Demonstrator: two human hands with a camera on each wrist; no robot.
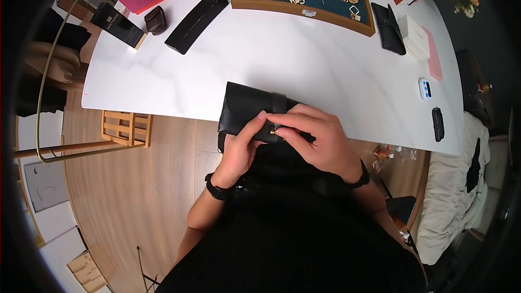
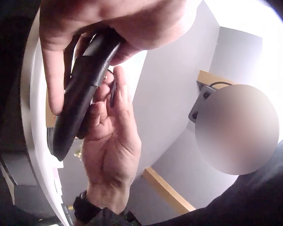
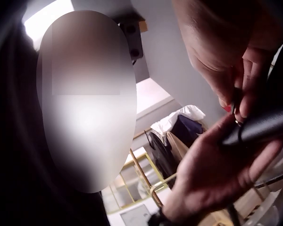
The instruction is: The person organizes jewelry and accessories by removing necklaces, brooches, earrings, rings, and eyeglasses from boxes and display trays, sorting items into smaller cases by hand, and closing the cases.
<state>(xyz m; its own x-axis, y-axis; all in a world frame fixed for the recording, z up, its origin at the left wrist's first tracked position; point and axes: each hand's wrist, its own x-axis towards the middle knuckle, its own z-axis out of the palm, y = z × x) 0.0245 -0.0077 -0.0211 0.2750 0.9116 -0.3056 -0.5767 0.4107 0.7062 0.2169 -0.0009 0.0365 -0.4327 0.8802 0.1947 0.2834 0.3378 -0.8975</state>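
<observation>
A black leather pouch [image 1: 244,107] with a flap and a strap band [image 1: 279,103] is held above the table's front edge, close to the body. My left hand [image 1: 237,154] grips it from the near left side, thumb lying on its face. In the left wrist view the pouch [image 2: 80,96] appears edge-on, with fingers on both sides. My right hand [image 1: 325,138] pinches the strap's end beside a small gold stud [image 1: 272,132]. Seen from the right wrist, thumb and index finger of the right hand [image 3: 221,52] meet at the dark strap tip.
At the back stands a wooden jewellery tray [image 1: 304,13]. A long black box [image 1: 196,23], a brown case [image 1: 156,20] and a dark carton [image 1: 118,25] lie at left. Another black pouch [image 1: 388,28], a white box [image 1: 413,38] and a small white device [image 1: 425,89] are at right.
</observation>
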